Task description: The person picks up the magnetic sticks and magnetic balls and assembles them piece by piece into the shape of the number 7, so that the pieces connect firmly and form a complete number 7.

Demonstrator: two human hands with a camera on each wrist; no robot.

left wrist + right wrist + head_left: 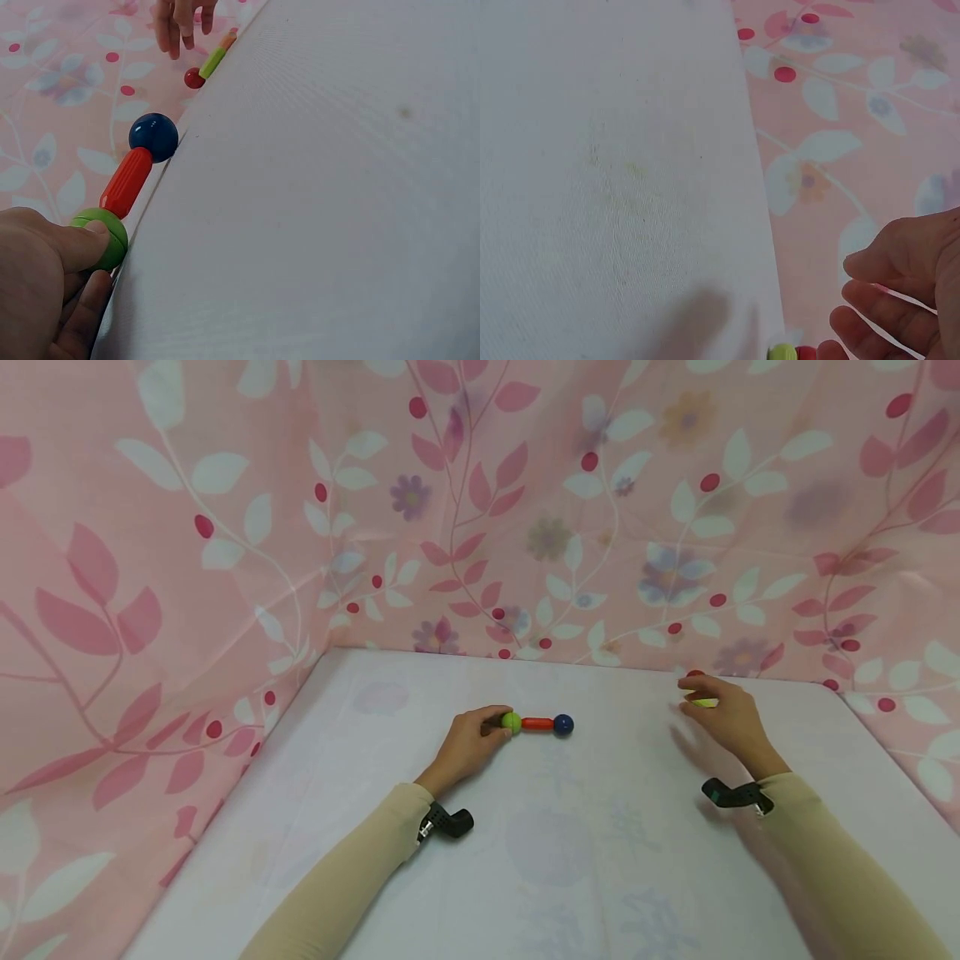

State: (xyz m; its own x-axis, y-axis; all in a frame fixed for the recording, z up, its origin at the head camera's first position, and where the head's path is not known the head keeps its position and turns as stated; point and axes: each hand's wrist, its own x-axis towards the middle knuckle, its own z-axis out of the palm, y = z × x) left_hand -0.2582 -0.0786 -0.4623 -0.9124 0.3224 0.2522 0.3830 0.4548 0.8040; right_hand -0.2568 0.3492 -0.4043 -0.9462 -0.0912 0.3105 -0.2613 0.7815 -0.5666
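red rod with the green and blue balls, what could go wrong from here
The left hand pinches only the green ball, so the red rod or the blue ball beyond it might work loose if pulled or knocked.

The right hand looks open near the yellow-green rod with its red ball, so that piece could get nudged or roll away.

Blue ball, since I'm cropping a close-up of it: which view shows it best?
The left wrist view: the blue ball appears large and unobstructed there. The head view shows it whole but smaller; the right wrist view doesn't show it.
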